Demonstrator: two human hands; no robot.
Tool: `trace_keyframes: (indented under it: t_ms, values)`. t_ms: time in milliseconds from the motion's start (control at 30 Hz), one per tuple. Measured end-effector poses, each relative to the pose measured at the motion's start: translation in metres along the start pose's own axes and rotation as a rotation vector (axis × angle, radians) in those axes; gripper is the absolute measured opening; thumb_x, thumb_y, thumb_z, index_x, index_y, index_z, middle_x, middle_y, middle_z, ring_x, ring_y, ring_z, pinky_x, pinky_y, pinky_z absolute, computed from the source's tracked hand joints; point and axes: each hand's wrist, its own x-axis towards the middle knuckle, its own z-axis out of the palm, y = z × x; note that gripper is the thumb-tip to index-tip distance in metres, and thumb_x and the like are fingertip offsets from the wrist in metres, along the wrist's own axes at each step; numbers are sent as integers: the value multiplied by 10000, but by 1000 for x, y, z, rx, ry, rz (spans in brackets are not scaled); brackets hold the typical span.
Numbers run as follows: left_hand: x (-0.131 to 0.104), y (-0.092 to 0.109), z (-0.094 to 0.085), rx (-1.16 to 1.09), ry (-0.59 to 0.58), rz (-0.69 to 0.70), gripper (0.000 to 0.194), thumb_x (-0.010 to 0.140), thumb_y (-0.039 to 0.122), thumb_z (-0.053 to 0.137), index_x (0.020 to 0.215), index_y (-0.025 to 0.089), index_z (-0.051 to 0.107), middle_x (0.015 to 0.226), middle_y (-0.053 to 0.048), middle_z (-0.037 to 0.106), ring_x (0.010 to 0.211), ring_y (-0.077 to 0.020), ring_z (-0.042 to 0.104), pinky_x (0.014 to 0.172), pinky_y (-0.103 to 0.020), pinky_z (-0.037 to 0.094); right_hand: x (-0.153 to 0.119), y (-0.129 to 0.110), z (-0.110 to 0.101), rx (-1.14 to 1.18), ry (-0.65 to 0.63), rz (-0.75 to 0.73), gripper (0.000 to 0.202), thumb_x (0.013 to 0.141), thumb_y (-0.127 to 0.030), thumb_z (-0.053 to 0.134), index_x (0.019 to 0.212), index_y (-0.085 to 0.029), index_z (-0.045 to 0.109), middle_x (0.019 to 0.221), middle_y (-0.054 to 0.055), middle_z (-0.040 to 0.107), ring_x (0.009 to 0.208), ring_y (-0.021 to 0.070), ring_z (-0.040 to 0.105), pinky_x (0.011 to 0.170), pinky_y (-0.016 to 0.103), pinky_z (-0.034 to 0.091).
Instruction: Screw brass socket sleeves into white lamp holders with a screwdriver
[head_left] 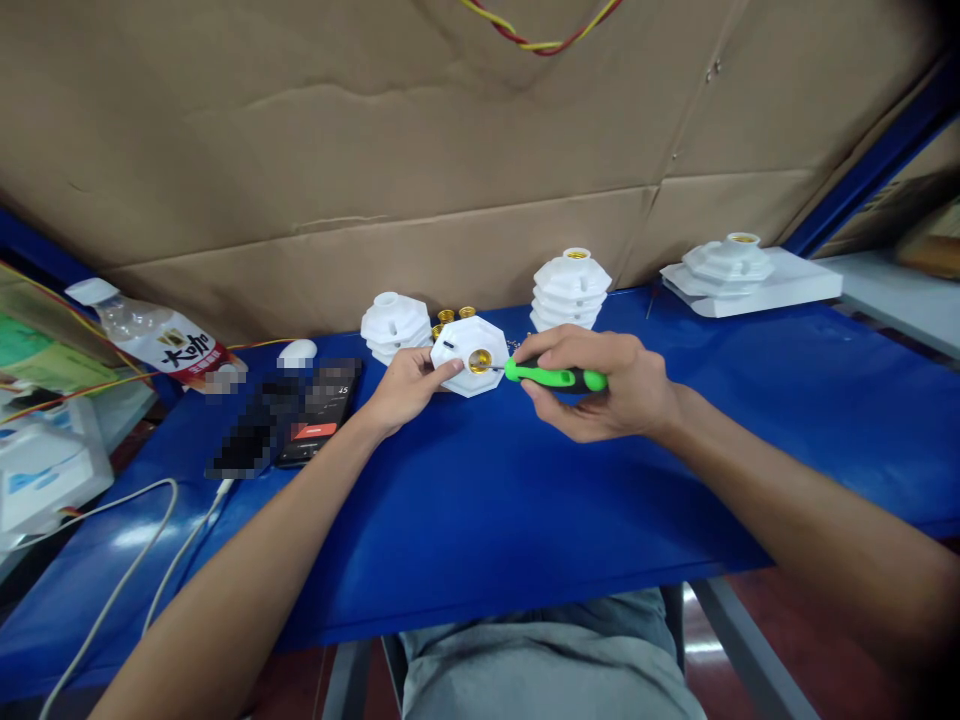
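Observation:
A white octagonal lamp holder with a brass-coloured threaded insert is tilted toward the camera. My left hand pinches its left edge, thumb on the front face. In my right hand is a green and black screwdriver, its shaft pointing left into the brass insert. The tip inside the insert is too small to make out. Several loose brass inserts lie just behind the held piece. White holders are stacked at its back left and back right.
More white holders sit on a white box at the back right. Left on the blue table are two phones, a white mouse-like object, cables and a leaning bottle. Cardboard stands behind.

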Motion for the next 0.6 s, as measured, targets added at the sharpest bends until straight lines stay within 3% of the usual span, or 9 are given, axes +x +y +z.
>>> trace_keyframes:
  t_ms: [300,500,600]
  values:
    - [-2,7,2,153,50,108,319,877,484,834,882,167,800,861,-78,795,823,-231,706,763,-356,581,6,-13,-4,-161,-101,50,219,937,-213,710,1149,-256,672,1087,16,816,854,157,788,643,262,596]
    - [-2,3,-1,55,-6,35,380,866,507,852,938,136,811,948,-113,819,843,-228,732,820,-372,604,10,-15,-5,-452,-60,-41,197,968,-331,741,1148,-255,711,916,-5,790,718,150,732,585,260,511]
    - [0,0,-2,-20,-16,13,387,844,498,880,950,132,815,960,-116,827,848,-222,751,846,-376,623,14,-15,-8,-433,-120,-114,225,980,-322,678,1191,-245,694,1125,42,803,816,174,764,631,280,541]
